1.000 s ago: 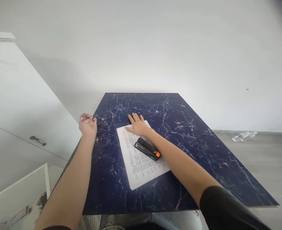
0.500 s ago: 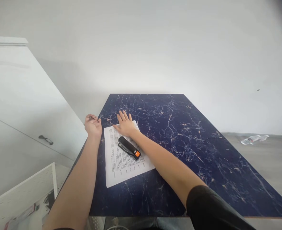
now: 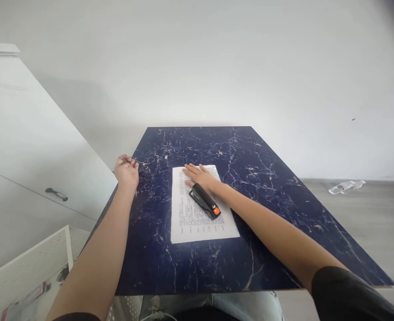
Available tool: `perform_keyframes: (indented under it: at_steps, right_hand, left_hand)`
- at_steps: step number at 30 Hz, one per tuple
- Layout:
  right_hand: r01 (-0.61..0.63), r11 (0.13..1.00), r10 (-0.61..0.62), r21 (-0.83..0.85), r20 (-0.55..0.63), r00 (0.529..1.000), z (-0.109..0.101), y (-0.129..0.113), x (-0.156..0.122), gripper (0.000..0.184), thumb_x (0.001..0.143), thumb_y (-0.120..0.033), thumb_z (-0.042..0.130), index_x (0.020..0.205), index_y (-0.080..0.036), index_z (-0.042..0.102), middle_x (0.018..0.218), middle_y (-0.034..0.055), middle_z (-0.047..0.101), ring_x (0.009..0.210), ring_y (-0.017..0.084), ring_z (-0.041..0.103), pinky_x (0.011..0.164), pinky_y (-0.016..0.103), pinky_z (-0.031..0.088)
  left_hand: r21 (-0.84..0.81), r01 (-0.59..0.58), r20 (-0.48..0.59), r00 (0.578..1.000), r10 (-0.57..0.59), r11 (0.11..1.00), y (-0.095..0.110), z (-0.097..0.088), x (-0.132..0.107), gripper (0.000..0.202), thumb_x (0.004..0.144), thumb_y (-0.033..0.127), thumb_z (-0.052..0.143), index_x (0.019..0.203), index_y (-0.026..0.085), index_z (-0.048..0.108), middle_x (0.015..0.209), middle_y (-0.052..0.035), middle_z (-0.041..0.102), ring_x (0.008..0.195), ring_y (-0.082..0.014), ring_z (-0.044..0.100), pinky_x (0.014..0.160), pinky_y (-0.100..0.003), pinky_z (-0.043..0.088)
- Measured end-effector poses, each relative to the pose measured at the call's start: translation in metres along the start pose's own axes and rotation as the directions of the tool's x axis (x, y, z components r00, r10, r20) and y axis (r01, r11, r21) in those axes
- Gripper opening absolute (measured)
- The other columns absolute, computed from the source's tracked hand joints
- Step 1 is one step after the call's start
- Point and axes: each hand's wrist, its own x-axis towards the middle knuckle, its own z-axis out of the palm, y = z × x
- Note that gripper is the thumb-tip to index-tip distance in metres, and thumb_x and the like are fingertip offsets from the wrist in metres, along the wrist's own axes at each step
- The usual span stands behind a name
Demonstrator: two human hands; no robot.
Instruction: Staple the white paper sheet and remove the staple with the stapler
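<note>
Printed paper sheets (image 3: pixel 180 229) lie stacked on the dark blue marbled table (image 3: pixel 150 267). On top of them rests a black stapler (image 3: pixel 205 203) with an orange patch at its near end. My right hand (image 3: pixel 202 176) presses flat on the far part of the sheets, fingers stretched out, its thumb close by the stapler's far end. Whether thumb and stapler touch I cannot tell. At the table's left edge, my left hand (image 3: pixel 126 170) is held palm up with fingers curled in. Whatever may be inside those fingers is too small to make out.
A small pale piece (image 3: pixel 166 157) lies on the table's far left part. To the left stands a white cabinet (image 3: pixel 33 133) with a dark handle (image 3: pixel 56 194). A white-rimmed bin (image 3: pixel 69 245) is low at left. Clear plastic bottle (image 3: pixel 346 187) lies on the floor at right.
My right hand has slid the sheets to the right and squared them more, the stapler riding along on top. The small pale piece now shows. My left hand stays curled at the edge.
</note>
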Motion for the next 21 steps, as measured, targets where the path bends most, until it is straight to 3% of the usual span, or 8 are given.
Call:
perform_keyframes:
  at_steps: [4, 8, 10, 12, 13, 15, 18, 21]
  right_hand:
    - [-0.055, 0.998, 0.055, 0.010, -0.037, 0.998, -0.005, 0.033, -0.029, 0.069, 0.110, -0.057, 0.027, 0.167, -0.018, 0.032, 0.176, 0.0112, 0.020, 0.164, 0.030, 0.014, 0.132, 0.057, 0.007]
    - [-0.029, 0.997, 0.036, 0.071, -0.105, 0.994, -0.004, 0.040, -0.031, 0.061, 0.110, -0.050, 0.034, 0.163, -0.019, 0.042, 0.175, 0.0109, 0.026, 0.164, 0.031, 0.016, 0.132, 0.060, 0.009]
    - [-0.034, 0.990, 0.063, 0.138, -0.217, 0.974, -0.011, 0.041, -0.034, 0.054, 0.108, -0.045, 0.042, 0.154, -0.019, 0.054, 0.172, 0.0126, 0.035, 0.161, 0.033, 0.024, 0.130, 0.059, 0.018]
    - [-0.087, 0.958, 0.170, 0.274, -0.294, 0.941, -0.027, 0.042, -0.047, 0.046, 0.105, -0.045, 0.050, 0.140, -0.019, 0.066, 0.158, 0.0156, 0.054, 0.148, 0.034, 0.047, 0.122, 0.056, 0.037]
    - [-0.121, 0.921, 0.234, 0.371, -0.276, 0.932, -0.037, 0.043, -0.057, 0.044, 0.104, -0.048, 0.053, 0.133, -0.019, 0.070, 0.146, 0.0159, 0.064, 0.134, 0.033, 0.059, 0.113, 0.053, 0.046]
    - [-0.160, 0.797, 0.223, 0.582, -0.036, 0.974, -0.059, 0.042, -0.083, 0.049, 0.103, -0.057, 0.051, 0.128, -0.021, 0.072, 0.127, 0.0136, 0.073, 0.105, 0.028, 0.070, 0.092, 0.046, 0.057]
    - [-0.181, 0.687, 0.018, 0.703, 0.232, 0.972, -0.081, 0.034, -0.121, 0.061, 0.091, -0.060, 0.072, 0.140, -0.024, 0.066, 0.131, 0.0121, 0.070, 0.096, 0.023, 0.069, 0.081, 0.037, 0.056]
    - [-0.179, 0.673, -0.048, 0.718, 0.284, 0.957, -0.083, 0.023, -0.142, 0.073, 0.077, -0.053, 0.087, 0.140, -0.024, 0.064, 0.130, 0.0097, 0.070, 0.095, 0.022, 0.068, 0.079, 0.034, 0.054]
  left_hand:
    - [0.009, 0.073, 0.009, 0.997, -0.073, 0.997, -0.018, 0.028, -0.027, 0.037, 0.051, -0.006, 0.055, 0.079, 0.019, 0.055, 0.070, 0.0043, 0.050, 0.058, -0.0076, 0.046, 0.059, -0.021, 0.038]
    - [0.134, 0.146, 0.169, 0.971, -0.167, 0.980, -0.047, 0.067, -0.080, 0.029, 0.056, 0.000, 0.056, 0.078, 0.017, 0.064, 0.074, 0.0006, 0.058, 0.067, -0.0104, 0.056, 0.064, -0.023, 0.045]
    - [0.239, 0.169, 0.294, 0.926, -0.237, 0.956, -0.059, 0.078, -0.103, 0.024, 0.066, 0.005, 0.060, 0.084, 0.016, 0.071, 0.081, -0.0035, 0.066, 0.076, -0.0137, 0.063, 0.070, -0.026, 0.050]
    - [0.322, 0.190, 0.373, 0.875, -0.309, 0.927, -0.066, 0.083, -0.118, 0.017, 0.076, 0.014, 0.063, 0.089, 0.016, 0.074, 0.089, -0.0069, 0.072, 0.086, -0.0174, 0.069, 0.078, -0.029, 0.053]
    - [0.354, 0.196, 0.398, 0.853, -0.337, 0.915, -0.068, 0.084, -0.121, 0.015, 0.081, 0.019, 0.064, 0.091, 0.016, 0.075, 0.094, -0.0083, 0.074, 0.091, -0.0191, 0.070, 0.084, -0.031, 0.055]
    - [0.402, 0.194, 0.430, 0.823, -0.372, 0.895, -0.069, 0.083, -0.124, 0.019, 0.090, 0.030, 0.064, 0.096, 0.017, 0.077, 0.103, -0.0103, 0.076, 0.101, -0.0221, 0.072, 0.095, -0.036, 0.055]
    - [0.469, 0.145, 0.450, 0.809, -0.377, 0.871, -0.070, 0.082, -0.123, 0.027, 0.096, 0.039, 0.062, 0.100, 0.017, 0.077, 0.111, -0.0118, 0.077, 0.110, -0.0247, 0.072, 0.107, -0.042, 0.053]
    - [0.524, 0.094, 0.468, 0.799, -0.378, 0.847, -0.073, 0.081, -0.123, 0.032, 0.100, 0.043, 0.058, 0.102, 0.017, 0.077, 0.112, -0.0123, 0.078, 0.111, -0.0254, 0.073, 0.111, -0.046, 0.052]
